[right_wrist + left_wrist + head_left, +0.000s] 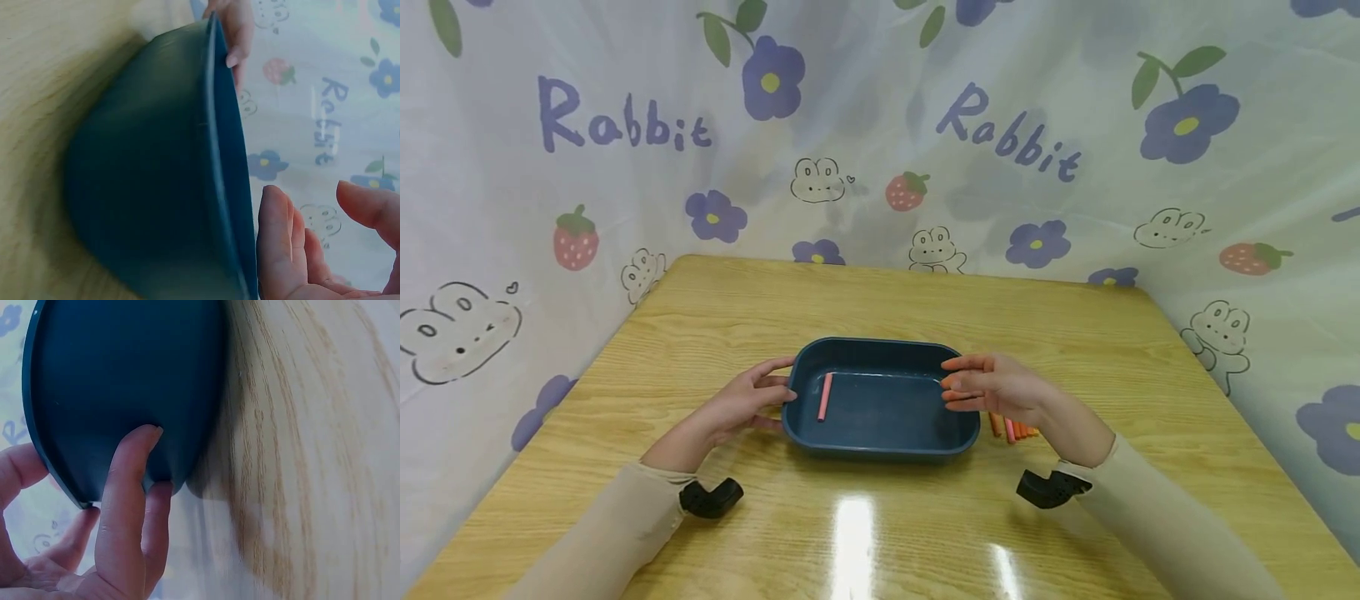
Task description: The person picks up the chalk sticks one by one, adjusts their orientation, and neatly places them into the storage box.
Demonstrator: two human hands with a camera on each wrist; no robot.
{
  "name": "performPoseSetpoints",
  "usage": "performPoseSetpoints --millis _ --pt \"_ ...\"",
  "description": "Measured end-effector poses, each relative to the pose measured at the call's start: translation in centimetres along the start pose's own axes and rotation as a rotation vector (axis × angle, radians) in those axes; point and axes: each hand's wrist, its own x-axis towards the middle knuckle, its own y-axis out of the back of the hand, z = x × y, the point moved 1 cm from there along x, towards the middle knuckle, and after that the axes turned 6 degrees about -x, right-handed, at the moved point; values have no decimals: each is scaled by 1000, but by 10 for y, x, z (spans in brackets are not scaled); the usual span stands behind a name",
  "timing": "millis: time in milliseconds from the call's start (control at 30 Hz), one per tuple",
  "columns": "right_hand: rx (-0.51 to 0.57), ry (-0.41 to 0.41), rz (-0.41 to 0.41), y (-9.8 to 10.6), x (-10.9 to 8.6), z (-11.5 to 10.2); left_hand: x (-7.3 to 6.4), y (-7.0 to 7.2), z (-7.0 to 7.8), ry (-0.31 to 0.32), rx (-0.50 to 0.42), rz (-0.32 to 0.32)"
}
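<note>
A dark blue rectangular basin [883,454] with rounded corners stands on the wooden table. Inside it, towards the left, lies one thin pink stick [825,397]. My left hand [747,404] holds the basin's left end, with one fingertip over the rim and other fingertips against the outer wall [119,381]. At the right end is my right hand [1000,387], its fingers extended beside the rim [215,150] and the thumb standing apart. Just right of the basin, partly hidden by that hand, lie several pink and orange sticks [1011,431].
The wooden table [760,542] has a glossy surface with bright reflections near the front. Behind it and at both sides hangs a white curtain [880,125] printed with rabbits, strawberries and purple flowers. Each wrist wears a black mount [711,498].
</note>
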Motion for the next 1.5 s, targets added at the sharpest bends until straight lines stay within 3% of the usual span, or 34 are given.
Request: performPoseSetpoints --millis 433,1167,1500 --pt "54 24 101 21 -30 23 -1 -2 1 3 5 5" --pt "-81 15 285 57 -59 47 0 1 -1 -11 -6 -18" --pt "-217 -10 406 71 -68 59 0 1 0 -5 -19 -21"
